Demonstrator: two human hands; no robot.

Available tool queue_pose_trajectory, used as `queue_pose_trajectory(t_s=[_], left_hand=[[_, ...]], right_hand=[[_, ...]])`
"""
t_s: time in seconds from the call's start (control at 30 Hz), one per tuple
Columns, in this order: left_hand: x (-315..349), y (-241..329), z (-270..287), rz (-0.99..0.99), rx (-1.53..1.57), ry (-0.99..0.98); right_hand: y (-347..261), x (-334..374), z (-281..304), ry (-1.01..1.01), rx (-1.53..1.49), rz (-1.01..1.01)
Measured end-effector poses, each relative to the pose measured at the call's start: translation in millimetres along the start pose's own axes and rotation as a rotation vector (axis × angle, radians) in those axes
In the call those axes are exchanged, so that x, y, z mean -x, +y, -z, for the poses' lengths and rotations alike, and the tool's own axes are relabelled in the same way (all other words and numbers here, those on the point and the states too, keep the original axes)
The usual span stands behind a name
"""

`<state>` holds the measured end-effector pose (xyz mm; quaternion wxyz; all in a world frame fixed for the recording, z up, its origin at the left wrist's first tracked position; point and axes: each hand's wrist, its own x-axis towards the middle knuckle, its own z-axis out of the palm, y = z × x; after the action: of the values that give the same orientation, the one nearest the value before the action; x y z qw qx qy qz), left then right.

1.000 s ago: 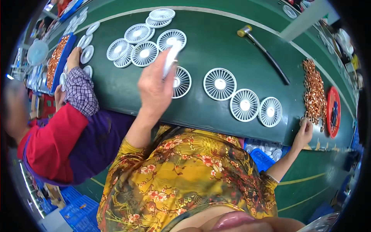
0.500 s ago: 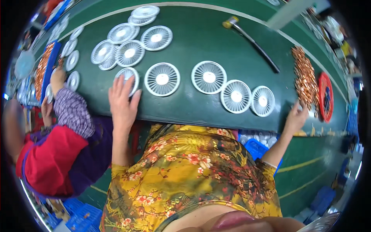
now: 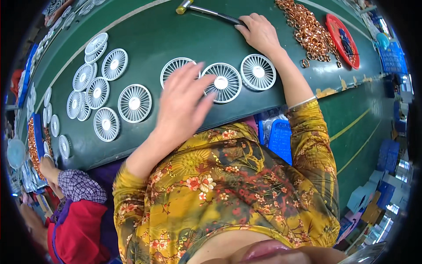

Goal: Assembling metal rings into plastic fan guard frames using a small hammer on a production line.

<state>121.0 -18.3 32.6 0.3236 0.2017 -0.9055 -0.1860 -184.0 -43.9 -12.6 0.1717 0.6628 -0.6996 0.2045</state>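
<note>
My right hand (image 3: 260, 34) has its fingers closed round the end of the dark handle of a hammer (image 3: 211, 12), which lies on the green table with its yellowish head toward the far left. My left hand (image 3: 182, 99) is above the table's near part, fingers spread, slightly blurred, holding nothing. It partly hides a white spoked wheel-like disc (image 3: 173, 67) and overlaps the edge of a second disc (image 3: 226, 90). A third disc (image 3: 258, 72) lies just right of these. Farther left are two separate discs, one (image 3: 135, 103) nearer my left hand, the other (image 3: 106, 124) beyond.
Several overlapping white discs (image 3: 96, 92) lie at left. Copper-coloured rings (image 3: 307, 31) form a loose pile at far right, beside a red dish (image 3: 336, 26) holding dark small pieces. A blue basket (image 3: 280, 141) stands below the table edge. A co-worker's checked sleeve (image 3: 81, 185) is at left.
My right hand has left the copper rings and taken hold of the hammer's handle. My left hand has moved right, off a disc, to above other discs. The view has shifted right.
</note>
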Motion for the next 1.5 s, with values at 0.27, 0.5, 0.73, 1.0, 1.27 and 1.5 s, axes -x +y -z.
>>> queue_pose_trajectory(t_s=[0.27, 0.5, 0.73, 1.0, 1.27, 1.5], left_hand=[[-46, 7, -70, -0.1, -0.008, -0.215], [-72, 2, -100, -0.049, 0.051, -0.309], [-78, 4, -99, -0.017, 0.12, -0.305], [-78, 6, -98, 0.022, 0.125, -0.306], [-66, -2, -66, -0.075, -0.007, -0.281], [-28, -18, -26, 0.033, 0.01, -0.443]], right_hand=[[-8, 45, 69, -0.029, -0.573, -0.508], [-50, 137, 173, 0.021, -1.023, -0.75], [-72, 218, 195, -0.087, -0.848, -0.954], [-80, 224, 210, -0.058, -0.829, -0.976], [-64, 209, 161, -0.349, -0.562, -0.751], [-77, 203, 183, -0.099, -0.975, -0.858]])
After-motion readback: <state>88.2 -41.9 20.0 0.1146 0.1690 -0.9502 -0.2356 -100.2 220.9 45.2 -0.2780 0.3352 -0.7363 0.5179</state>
